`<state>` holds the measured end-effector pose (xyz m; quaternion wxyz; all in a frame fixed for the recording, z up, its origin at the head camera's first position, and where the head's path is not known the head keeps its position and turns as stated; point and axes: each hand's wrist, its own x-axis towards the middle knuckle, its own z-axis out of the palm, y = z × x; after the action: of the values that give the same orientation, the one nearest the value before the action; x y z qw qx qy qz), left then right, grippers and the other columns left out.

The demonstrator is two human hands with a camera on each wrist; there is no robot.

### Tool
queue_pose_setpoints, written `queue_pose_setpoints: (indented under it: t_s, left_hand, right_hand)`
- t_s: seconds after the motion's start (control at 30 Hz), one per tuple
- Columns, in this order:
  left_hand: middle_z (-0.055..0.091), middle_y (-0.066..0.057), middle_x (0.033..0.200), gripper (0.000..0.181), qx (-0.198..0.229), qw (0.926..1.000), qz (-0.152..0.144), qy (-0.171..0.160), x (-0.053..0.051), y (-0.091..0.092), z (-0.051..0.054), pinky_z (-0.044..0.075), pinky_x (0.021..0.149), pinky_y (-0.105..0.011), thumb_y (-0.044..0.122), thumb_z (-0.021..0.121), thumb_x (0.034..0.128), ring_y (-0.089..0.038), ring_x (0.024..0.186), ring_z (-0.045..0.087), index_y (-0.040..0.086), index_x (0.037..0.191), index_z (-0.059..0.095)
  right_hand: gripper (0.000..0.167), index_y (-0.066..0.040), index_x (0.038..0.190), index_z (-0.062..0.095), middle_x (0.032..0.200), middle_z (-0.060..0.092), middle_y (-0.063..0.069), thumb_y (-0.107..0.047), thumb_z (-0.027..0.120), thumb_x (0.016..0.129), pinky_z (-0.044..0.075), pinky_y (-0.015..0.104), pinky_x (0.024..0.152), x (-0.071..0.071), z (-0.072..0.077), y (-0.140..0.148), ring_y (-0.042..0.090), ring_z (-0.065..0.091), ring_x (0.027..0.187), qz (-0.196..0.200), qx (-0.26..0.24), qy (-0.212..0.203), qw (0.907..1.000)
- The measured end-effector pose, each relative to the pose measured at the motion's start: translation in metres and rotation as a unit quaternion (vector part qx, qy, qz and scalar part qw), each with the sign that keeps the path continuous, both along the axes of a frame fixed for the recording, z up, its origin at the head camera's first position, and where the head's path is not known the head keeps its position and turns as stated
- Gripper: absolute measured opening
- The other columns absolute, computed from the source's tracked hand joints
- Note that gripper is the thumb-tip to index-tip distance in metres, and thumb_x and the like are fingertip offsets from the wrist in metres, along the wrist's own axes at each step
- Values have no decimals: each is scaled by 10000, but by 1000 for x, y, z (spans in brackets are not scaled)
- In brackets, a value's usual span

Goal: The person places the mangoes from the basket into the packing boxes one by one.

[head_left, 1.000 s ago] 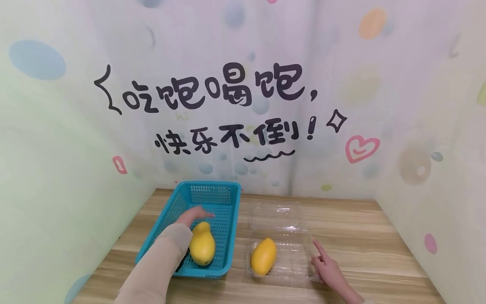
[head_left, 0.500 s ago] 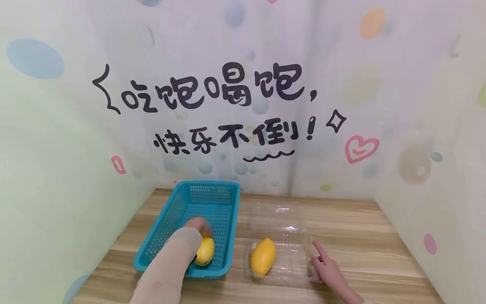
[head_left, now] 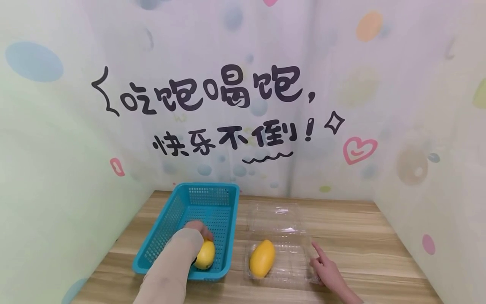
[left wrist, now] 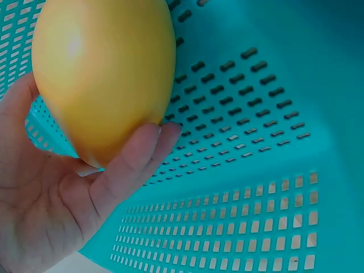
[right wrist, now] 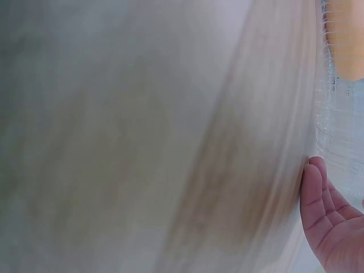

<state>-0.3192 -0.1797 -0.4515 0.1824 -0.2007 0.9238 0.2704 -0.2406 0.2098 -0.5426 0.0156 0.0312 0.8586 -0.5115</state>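
Inside the blue basket [head_left: 224,219], the left hand [head_left: 201,228] curls round the narrow end of a yellow pear-shaped fruit [head_left: 205,255]. In the left wrist view, the fingers and thumb of that hand [left wrist: 74,193] lie on either side of the fruit [left wrist: 108,68]. A second yellow fruit [head_left: 262,258] lies at the left of a clear plastic box [head_left: 288,257], whose lid [head_left: 275,216] is folded back. At the box's right edge rests the right hand [head_left: 326,270], index finger extended; the right wrist view shows this hand [right wrist: 335,227] beside the clear plastic [right wrist: 341,131].
A wood-patterned table [head_left: 357,236] carries the basket on the left and the box on its right. Behind them rises a printed backdrop [head_left: 235,169] with dark lettering, and similar panels stand at both sides.
The left hand has moved back toward the near side of the basket and now grips the fruit there. The right hand has stayed at the box's edge.
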Motion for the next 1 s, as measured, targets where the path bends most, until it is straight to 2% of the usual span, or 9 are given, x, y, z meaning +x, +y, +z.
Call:
queue_pose_setpoints:
  t_s: [0.1, 0.2, 0.47, 0.6, 0.67, 0.77, 1.0]
  left_hand:
    - [538, -154, 836, 473, 234, 9996, 145, 8, -1, -3, -4, 472, 633, -393, 271, 768, 692, -289, 746, 516, -26, 1000, 569]
    - [549, -147, 824, 478, 231, 9997, 87, 40, 0, -4, -5, 470, 608, -373, 282, 773, 676, -281, 729, 528, -19, 984, 567]
    - [549, -148, 820, 513, 298, 9994, 133, 99, 8, -3, -2, 467, 598, -390, 297, 805, 652, -284, 728, 527, -10, 994, 577]
    - [540, -142, 835, 553, 102, 9998, -137, 89, 10, -4, -2, 469, 610, -395, 313, 826, 627, -283, 743, 519, -11, 1003, 581]
    - [536, -142, 839, 547, 121, 9998, -127, 80, 11, -4, -2, 467, 613, -404, 296, 830, 622, -289, 748, 513, -9, 1000, 579]
    - [532, -142, 848, 535, 54, 9996, -263, 49, 11, -4, -3, 465, 618, -422, 279, 823, 633, -295, 755, 507, 14, 1029, 581]
    - [523, -151, 947, 724, -209, 9971, -725, -31, 7, -8, -8, 459, 674, -462, 302, 810, 647, -302, 809, 487, 101, 1271, 503]
  right_hand:
    - [559, -99, 1423, 297, 829, 599, 73, -98, 473, 893, 374, 212, 365, 0, 0, 0, 80, 409, 405, 9, 0, 36, 10000]
    - [559, -100, 1421, 303, 824, 600, 71, -96, 477, 890, 365, 209, 360, 0, 0, 1, 77, 405, 403, -1, -18, 47, 10000]
    - [550, -93, 1427, 288, 833, 598, 71, -110, 461, 905, 375, 207, 371, 1, 1, 0, 78, 417, 419, -11, -25, -39, 10000]
    - [537, -91, 1429, 286, 853, 603, 79, -120, 446, 917, 372, 201, 380, 1, 0, 0, 78, 415, 426, -10, -65, -111, 9999]
    - [538, -91, 1428, 288, 857, 604, 78, -120, 447, 915, 373, 203, 381, 1, 0, 0, 78, 415, 429, 2, -81, -119, 9999]
    - [537, -94, 1428, 290, 852, 603, 71, -122, 447, 915, 374, 205, 381, 1, -2, 0, 79, 417, 431, 10, -64, -110, 9999]
    - [553, -104, 1432, 286, 847, 604, 70, -124, 464, 908, 376, 213, 374, -1, -1, 1, 80, 410, 416, 34, -48, -47, 10000]
